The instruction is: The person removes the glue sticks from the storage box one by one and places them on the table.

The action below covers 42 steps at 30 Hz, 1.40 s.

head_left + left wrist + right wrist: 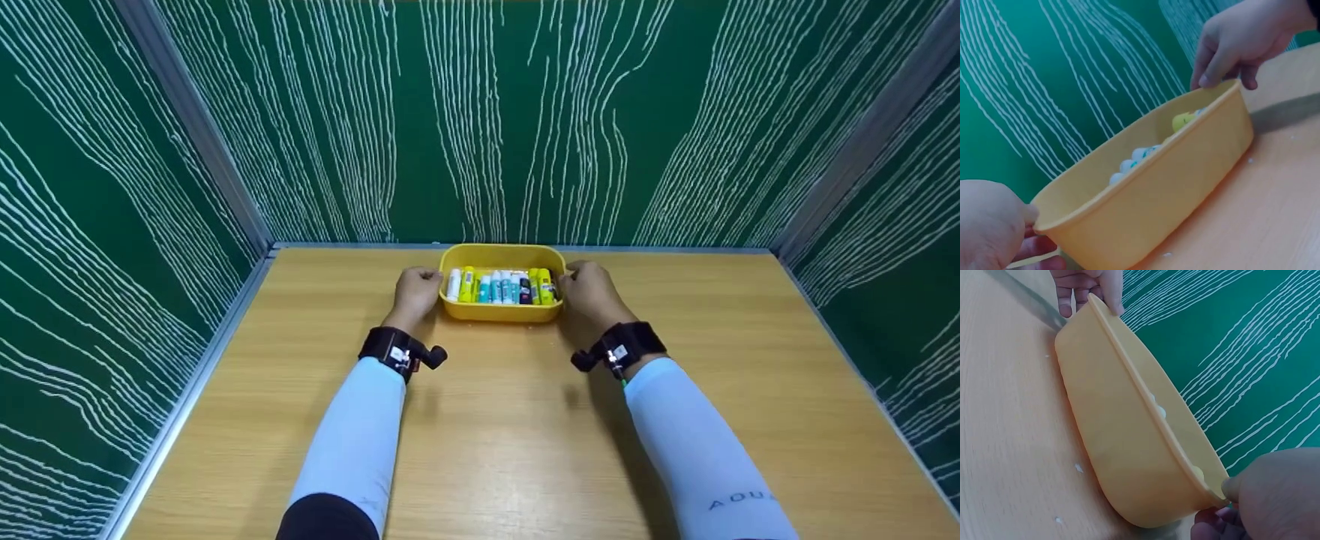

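Observation:
A yellow plastic bin (499,313) is at the far side of the table, close to the back wall. Inside, a row of stick-shaped tubes with caps stands or leans side by side: a white one (454,286), yellow ones (467,285), several teal-and-white ones (496,288) and a dark one (525,290). My left hand (415,294) grips the bin's left end, thumb over the rim and fingers beneath it on the outside. At the opposite end my right hand (595,292) pinches the rim the same way. In both wrist views the bin's high front wall hides most of the tubes.
Green walls (510,120) with white wavy lines rise behind and on both sides of the wooden table (495,427). Grey metal strips (191,112) run along the corners and edges. Small white specks (1078,468) lie on the table before the bin.

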Motion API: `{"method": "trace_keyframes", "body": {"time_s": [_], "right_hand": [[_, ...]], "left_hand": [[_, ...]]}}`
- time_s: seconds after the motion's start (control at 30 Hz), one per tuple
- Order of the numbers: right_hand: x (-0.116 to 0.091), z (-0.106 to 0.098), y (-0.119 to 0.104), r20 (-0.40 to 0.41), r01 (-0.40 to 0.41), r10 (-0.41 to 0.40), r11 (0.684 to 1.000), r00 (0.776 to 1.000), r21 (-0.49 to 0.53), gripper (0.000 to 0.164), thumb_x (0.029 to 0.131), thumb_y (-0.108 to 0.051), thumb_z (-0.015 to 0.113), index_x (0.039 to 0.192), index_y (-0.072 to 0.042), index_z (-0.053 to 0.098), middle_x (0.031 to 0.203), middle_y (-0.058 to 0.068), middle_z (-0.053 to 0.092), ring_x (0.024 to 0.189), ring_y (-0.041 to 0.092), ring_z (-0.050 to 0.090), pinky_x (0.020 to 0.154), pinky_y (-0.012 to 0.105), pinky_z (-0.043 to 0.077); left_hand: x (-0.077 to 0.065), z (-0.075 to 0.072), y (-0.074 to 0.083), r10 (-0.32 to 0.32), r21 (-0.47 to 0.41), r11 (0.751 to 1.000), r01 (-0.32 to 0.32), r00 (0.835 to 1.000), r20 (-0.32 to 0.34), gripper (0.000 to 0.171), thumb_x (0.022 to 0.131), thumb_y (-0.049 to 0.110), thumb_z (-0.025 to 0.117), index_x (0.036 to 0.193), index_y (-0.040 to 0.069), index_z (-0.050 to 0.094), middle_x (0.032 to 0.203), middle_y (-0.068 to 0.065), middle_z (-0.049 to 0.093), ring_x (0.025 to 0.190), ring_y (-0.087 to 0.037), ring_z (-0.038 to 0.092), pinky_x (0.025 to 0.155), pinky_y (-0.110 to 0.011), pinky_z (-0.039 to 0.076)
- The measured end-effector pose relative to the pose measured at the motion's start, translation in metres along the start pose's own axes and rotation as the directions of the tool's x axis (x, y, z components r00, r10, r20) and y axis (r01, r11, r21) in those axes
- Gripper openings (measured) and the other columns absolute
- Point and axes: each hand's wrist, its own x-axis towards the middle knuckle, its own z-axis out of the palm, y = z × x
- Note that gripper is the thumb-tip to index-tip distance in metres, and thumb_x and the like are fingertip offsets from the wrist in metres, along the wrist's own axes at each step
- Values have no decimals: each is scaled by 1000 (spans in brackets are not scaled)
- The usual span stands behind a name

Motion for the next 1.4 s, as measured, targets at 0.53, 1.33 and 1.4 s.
{"method": "trace_keyframes", "body": {"time_s": [0.53, 1.33, 1.4], "right_hand": [[-6, 5, 3, 57, -186, 177, 936, 983, 300, 60, 118, -10, 48, 177, -11, 38, 184, 12, 35, 170, 27, 30, 140, 52, 31], [-53, -9, 11, 141, -80, 73, 996, 987, 46, 74, 111, -10, 61, 180, -18, 35, 138, 18, 59, 97, 29, 66, 83, 38, 60], [-56, -10, 10, 153, -94, 91, 995, 984, 17, 75, 111, -10, 61, 180, -19, 34, 137, 18, 59, 101, 28, 64, 86, 37, 58]], "left_hand": [[-9, -4, -4, -68, -88, 994, 70, 997, 20, 40, 115, 15, 63, 154, 8, 69, 147, -16, 70, 118, -26, 69, 82, -34, 63], [-62, -15, -2, -46, 224, 975, 8, 985, 166, 50, 117, 20, 57, 166, 13, 56, 165, -19, 59, 151, -31, 58, 126, -52, 51], [-66, -17, -2, -45, 220, 975, 6, 983, 175, 50, 116, 20, 58, 166, 13, 57, 161, -18, 62, 137, -29, 65, 114, -48, 58]]}}
